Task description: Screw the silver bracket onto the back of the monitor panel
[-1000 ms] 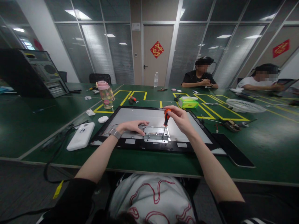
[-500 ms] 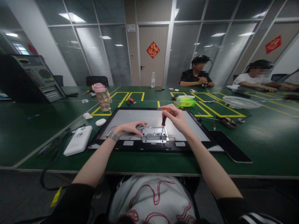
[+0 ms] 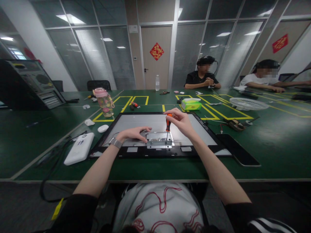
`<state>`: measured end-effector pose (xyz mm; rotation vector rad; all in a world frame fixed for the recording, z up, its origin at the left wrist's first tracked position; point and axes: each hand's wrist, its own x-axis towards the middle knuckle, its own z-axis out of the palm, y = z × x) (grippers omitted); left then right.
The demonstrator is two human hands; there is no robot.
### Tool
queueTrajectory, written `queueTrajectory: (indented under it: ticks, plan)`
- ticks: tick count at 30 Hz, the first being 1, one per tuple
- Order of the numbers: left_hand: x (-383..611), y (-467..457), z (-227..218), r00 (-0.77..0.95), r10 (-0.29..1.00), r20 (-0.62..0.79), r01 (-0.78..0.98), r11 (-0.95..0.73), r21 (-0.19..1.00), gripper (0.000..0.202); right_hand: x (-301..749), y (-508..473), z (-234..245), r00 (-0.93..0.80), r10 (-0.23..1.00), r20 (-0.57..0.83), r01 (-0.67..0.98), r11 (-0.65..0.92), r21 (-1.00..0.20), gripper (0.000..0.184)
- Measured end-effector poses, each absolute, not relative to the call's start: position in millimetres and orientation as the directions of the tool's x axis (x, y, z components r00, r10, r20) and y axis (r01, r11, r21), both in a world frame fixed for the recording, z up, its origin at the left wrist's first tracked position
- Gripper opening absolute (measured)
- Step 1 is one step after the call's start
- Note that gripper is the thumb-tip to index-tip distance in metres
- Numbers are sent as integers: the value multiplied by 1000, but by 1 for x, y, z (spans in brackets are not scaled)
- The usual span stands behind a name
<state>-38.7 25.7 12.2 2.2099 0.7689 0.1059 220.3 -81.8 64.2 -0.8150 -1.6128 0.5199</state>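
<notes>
My right hand is closed on the orange and black handle of a screwdriver. The tool stands nearly upright, its tip down on a metal bracket. This silver bracket lies on the back of a flat display panel with a black frame and a grey middle. At the bracket's left edge rests my left hand, with thumb and fingers apart. Its fingertips touch or nearly touch the metal. Any screw under the tip is too small to make out.
Left of the panel lie a white power bank, cables and a white case; a pink-lidded bottle stands behind. A black phone lies to the right. Beyond are green tissues, a fan grille and two seated people.
The whole view has shifted slightly. Both hands keep nearly the same place, with the screwdriver still upright on the bracket.
</notes>
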Motion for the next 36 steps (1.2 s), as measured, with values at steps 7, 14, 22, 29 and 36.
queueTrajectory:
  ticks: [7, 14, 22, 29, 36]
  plan:
    - [-40, 27, 11, 809, 561, -173, 499, -501, 707, 69, 219, -83, 66, -54, 767, 640, 226, 633, -740, 16]
    - [-39, 26, 12, 819, 553, -154, 481, -515, 710, 68, 220, -81, 63, -30, 768, 639, 232, 628, -743, 18]
    - [-37, 21, 16, 803, 573, -164, 500, -497, 710, 67, 222, -77, 59, -37, 757, 653, 230, 642, -731, 18]
    - [-39, 23, 13, 815, 557, -160, 474, -482, 737, 63, 222, -78, 60, -34, 766, 642, 235, 631, -740, 22]
    - [-38, 21, 15, 806, 567, -168, 483, -467, 740, 63, 222, -78, 60, -49, 770, 637, 231, 629, -743, 25]
